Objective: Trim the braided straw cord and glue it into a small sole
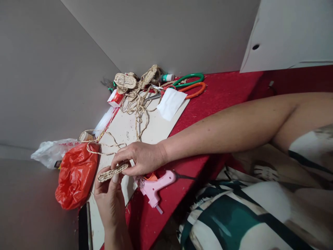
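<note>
Both hands pinch a small flat woven straw piece [113,172] over a pale board [153,130]. My right hand [142,158] reaches in from the right and grips the piece's upper end with thumb and fingers. From the bottom edge, my left hand [109,196] holds the lower end with closed fingers. A strand of straw cord [104,152] loops away from the hands toward the far pile. A pink glue gun [154,187] lies just beside my right hand on the red tabletop [221,93].
A red plastic bag [76,173] and a white bag [52,151] lie left of the hands. At the board's far end are a tangle of straw rope [137,100], a finished woven piece [125,81], green scissors [188,79], orange scissors [195,90], white paper [171,102], a red-white box [116,98]. Walls enclose the corner.
</note>
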Motion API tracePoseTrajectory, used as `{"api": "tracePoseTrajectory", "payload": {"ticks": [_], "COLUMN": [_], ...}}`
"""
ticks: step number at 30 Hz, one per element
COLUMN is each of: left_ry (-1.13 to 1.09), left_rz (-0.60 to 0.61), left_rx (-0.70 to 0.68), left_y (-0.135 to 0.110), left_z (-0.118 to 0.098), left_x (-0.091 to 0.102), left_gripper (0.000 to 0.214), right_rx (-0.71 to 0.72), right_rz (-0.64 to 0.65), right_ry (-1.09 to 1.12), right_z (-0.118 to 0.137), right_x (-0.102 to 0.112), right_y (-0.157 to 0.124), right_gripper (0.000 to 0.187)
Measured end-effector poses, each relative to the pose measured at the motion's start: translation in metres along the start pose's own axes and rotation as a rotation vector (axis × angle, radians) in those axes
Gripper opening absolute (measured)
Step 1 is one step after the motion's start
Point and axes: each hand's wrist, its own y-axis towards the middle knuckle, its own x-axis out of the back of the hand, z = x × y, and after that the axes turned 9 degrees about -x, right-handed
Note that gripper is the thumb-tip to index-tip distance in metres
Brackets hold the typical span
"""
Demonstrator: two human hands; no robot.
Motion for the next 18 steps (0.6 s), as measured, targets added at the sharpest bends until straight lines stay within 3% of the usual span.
{"api": "tracePoseTrajectory", "payload": {"ticks": [5, 18], "left_ry": [0.086, 0.347], "left_rz": [-0.027, -0.165], "left_rx": [-0.071, -0.286], "left_y": [-0.0019, -0.0076], "left_z": [0.0010, -0.0002], "left_x": [0.0002, 0.0035], "left_gripper": [0.022, 0.020], "right_rx": [0.009, -0.038], "right_rz": [0.030, -0.037], "right_ry": [0.018, -0.054], "right_z": [0.0033, 0.0039], "right_x": [0.0022, 0.0078], "right_y": [-0.0033, -0.0022], "right_gripper": [0.026, 0.015]}}
